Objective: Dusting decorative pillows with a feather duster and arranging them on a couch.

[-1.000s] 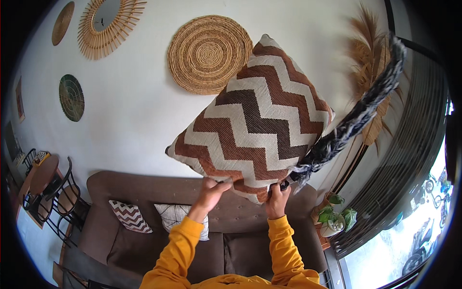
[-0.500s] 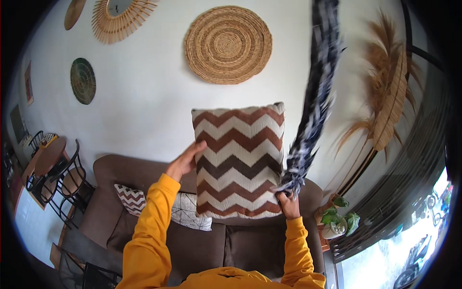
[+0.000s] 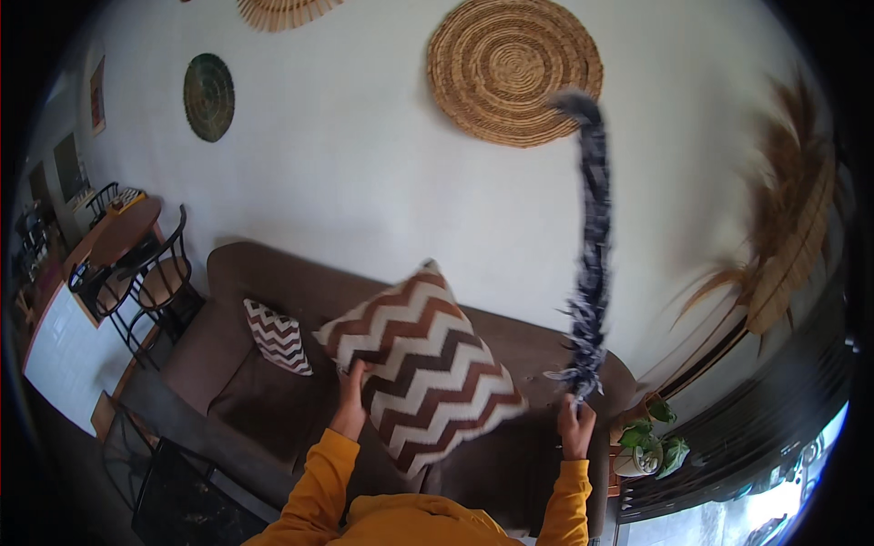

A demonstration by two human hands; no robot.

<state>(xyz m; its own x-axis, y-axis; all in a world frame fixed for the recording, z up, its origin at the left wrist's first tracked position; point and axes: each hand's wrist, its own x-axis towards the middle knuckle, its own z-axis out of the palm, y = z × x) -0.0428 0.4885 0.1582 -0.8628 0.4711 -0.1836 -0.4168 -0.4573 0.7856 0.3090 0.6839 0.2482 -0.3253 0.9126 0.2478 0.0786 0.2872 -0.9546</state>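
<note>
My left hand grips the lower left side of a throw pillow with brown, dark and cream zigzag stripes. The pillow hangs tilted, one corner pointing up, in front of the brown sofa. Off to the right, my right hand is closed round the low end of a black and white feather duster. The duster stands upright, its top bent to the left, apart from the pillow. A smaller zigzag cushion leans on the sofa's left part.
Woven round wall pieces hang on the white wall behind the sofa. At the right stand a potted plant and tall dried plumes. On the left are a round wooden table, black chairs and a dark low table.
The pillow has gone lower and turned from upright to tilted. The duster has moved away from the pillow's right edge. My view has shifted, and the white lined cushion is no longer visible.
</note>
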